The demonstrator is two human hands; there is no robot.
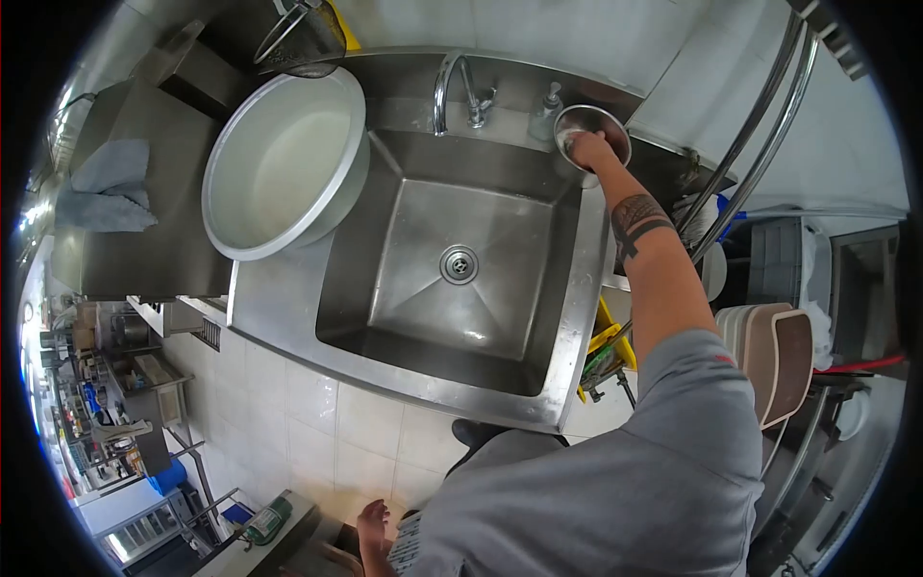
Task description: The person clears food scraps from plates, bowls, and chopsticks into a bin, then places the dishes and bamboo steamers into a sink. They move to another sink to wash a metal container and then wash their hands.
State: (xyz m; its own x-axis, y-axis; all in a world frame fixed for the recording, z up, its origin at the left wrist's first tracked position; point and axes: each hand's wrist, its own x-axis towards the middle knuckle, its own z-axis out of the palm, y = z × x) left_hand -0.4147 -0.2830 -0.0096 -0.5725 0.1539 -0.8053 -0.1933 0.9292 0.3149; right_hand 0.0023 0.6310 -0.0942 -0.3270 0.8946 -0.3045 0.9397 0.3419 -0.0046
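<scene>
My right hand (590, 149) reaches into a round steel bowl (613, 130) at the back right corner of the sink. Its fingers are curled down inside the bowl, and what they hold is too small to make out. A clear soap pump bottle (544, 113) stands just left of that bowl. My left hand (373, 524) hangs low beside my body, away from the sink, with its fingers loosely apart and nothing in them.
The steel sink (447, 231) with its drain lies in front of me, under a curved faucet (452, 82). A large white basin (216, 183) rests on the left ledge. A mesh strainer (312, 43) hangs behind it. Beige tubs (781, 361) stand at the right.
</scene>
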